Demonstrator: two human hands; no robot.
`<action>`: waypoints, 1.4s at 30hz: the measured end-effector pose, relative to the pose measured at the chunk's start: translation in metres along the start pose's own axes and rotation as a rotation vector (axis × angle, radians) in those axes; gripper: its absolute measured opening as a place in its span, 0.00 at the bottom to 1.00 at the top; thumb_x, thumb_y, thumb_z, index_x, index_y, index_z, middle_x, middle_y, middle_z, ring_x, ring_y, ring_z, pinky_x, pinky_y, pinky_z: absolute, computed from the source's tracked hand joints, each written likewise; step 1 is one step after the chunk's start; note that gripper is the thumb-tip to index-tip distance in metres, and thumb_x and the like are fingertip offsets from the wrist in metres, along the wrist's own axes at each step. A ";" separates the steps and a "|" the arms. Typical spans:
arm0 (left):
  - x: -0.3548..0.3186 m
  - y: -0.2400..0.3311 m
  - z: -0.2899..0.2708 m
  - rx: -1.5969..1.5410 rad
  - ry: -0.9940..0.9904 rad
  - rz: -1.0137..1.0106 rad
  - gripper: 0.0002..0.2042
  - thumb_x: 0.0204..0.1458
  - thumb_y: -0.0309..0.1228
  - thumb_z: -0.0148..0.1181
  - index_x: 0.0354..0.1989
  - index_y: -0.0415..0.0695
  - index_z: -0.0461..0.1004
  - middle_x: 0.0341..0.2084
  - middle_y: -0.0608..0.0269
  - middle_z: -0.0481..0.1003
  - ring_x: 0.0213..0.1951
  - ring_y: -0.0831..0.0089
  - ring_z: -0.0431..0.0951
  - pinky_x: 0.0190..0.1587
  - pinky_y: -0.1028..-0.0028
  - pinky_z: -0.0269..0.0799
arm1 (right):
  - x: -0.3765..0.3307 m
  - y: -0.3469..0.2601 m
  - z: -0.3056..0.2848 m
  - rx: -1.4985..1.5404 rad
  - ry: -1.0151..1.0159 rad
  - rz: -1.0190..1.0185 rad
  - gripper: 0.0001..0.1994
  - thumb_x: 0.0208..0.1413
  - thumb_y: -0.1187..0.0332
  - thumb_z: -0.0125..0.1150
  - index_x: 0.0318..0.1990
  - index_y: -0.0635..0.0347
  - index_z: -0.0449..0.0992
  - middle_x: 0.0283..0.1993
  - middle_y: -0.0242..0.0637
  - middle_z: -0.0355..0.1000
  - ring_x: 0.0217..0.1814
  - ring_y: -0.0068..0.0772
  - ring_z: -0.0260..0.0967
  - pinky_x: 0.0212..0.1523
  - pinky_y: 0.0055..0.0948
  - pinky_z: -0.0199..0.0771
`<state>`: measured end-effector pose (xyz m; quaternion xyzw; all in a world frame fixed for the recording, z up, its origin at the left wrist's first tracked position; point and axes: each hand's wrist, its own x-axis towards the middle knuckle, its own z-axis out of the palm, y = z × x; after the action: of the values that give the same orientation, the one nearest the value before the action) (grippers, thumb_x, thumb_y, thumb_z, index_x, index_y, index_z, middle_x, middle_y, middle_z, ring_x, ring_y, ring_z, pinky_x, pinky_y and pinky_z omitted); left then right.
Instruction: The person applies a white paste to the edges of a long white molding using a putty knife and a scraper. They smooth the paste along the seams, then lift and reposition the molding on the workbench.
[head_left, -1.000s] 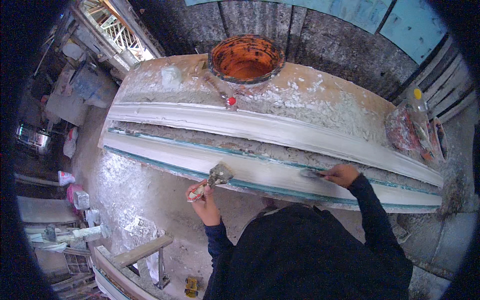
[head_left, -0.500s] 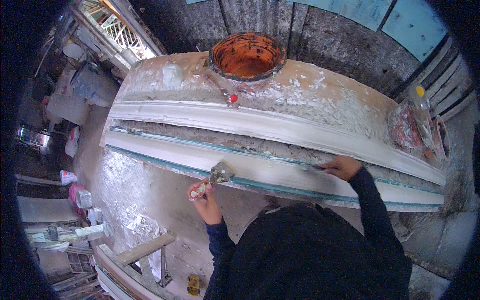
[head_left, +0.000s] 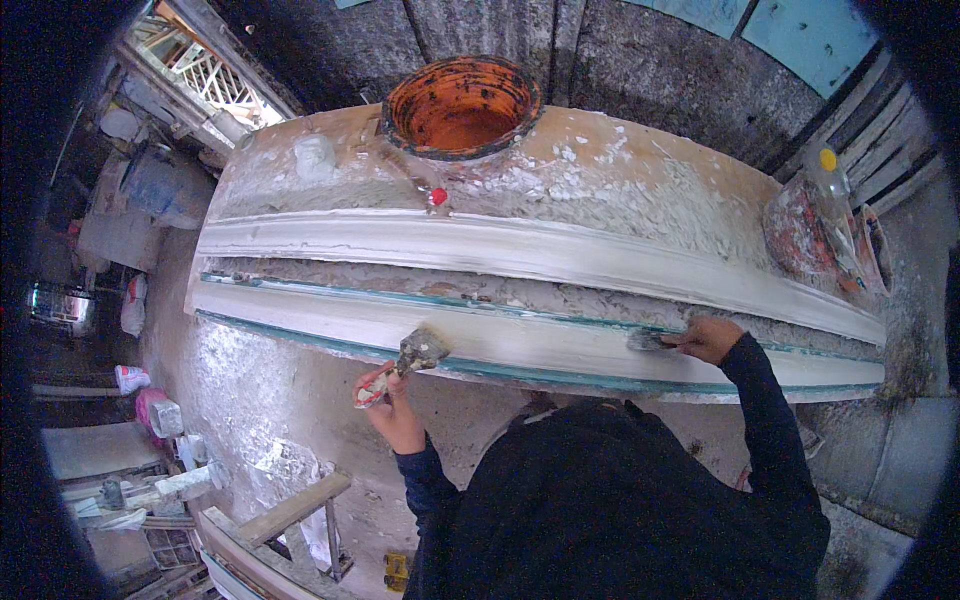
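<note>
My left hand (head_left: 398,424) is closed around the red and white handle of a putty knife (head_left: 424,348). Its broad blade is caked with grey-white filler and points up over the near edge of a long white strip (head_left: 540,345) with teal edges. My right hand (head_left: 712,341) grips a second, dark-bladed putty knife (head_left: 648,341), its blade low over the strip's white face towards the right. Fingers cover most of that knife's handle. Behind lies a parallel white moulding (head_left: 400,236), with rough grey filler in the gap between.
An orange-lined bucket (head_left: 463,112) stands at the table's far side. Dried white flakes litter the tabletop (head_left: 650,160). A smeared container (head_left: 795,240) and a yellow-capped clear bottle (head_left: 832,185) sit at the right end. A wooden frame (head_left: 290,512) stands at lower left.
My right hand has moved right along the strip with its putty knife, whose blade now shows more fully. My left hand and its knife keep nearly the same place; the view has shifted slightly.
</note>
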<state>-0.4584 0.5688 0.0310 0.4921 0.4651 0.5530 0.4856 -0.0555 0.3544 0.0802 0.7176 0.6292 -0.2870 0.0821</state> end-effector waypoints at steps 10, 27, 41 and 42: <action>-0.004 -0.002 -0.001 0.029 0.017 -0.003 0.18 0.48 0.34 0.56 0.42 0.43 0.55 0.39 0.50 0.67 0.41 0.68 0.69 0.41 0.74 0.68 | 0.029 -0.010 -0.012 -0.013 -0.049 -0.131 0.15 0.49 0.59 0.52 0.47 0.31 0.70 0.22 0.43 0.63 0.26 0.43 0.64 0.26 0.40 0.63; -0.002 -0.001 -0.002 0.062 0.027 -0.007 0.17 0.49 0.33 0.55 0.41 0.42 0.55 0.38 0.50 0.68 0.38 0.70 0.69 0.40 0.76 0.66 | 0.046 -0.031 -0.028 0.079 -0.121 -0.116 0.15 0.48 0.62 0.54 0.46 0.35 0.71 0.23 0.42 0.63 0.28 0.40 0.64 0.29 0.36 0.63; 0.000 0.001 0.000 0.042 0.046 0.001 0.16 0.49 0.32 0.55 0.41 0.42 0.56 0.39 0.49 0.67 0.40 0.68 0.70 0.39 0.74 0.71 | 0.085 -0.050 -0.017 0.115 -0.040 -0.254 0.15 0.49 0.62 0.52 0.47 0.37 0.71 0.21 0.45 0.65 0.25 0.43 0.65 0.28 0.38 0.63; -0.001 0.001 0.001 0.054 0.044 0.006 0.16 0.49 0.32 0.55 0.41 0.42 0.56 0.39 0.49 0.67 0.40 0.68 0.70 0.39 0.75 0.70 | 0.078 -0.052 -0.025 0.101 -0.124 -0.161 0.15 0.49 0.61 0.53 0.46 0.37 0.71 0.18 0.45 0.64 0.23 0.44 0.64 0.26 0.39 0.62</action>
<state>-0.4573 0.5682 0.0320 0.4942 0.4890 0.5522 0.4601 -0.0941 0.4433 0.0734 0.6488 0.6634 -0.3677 0.0613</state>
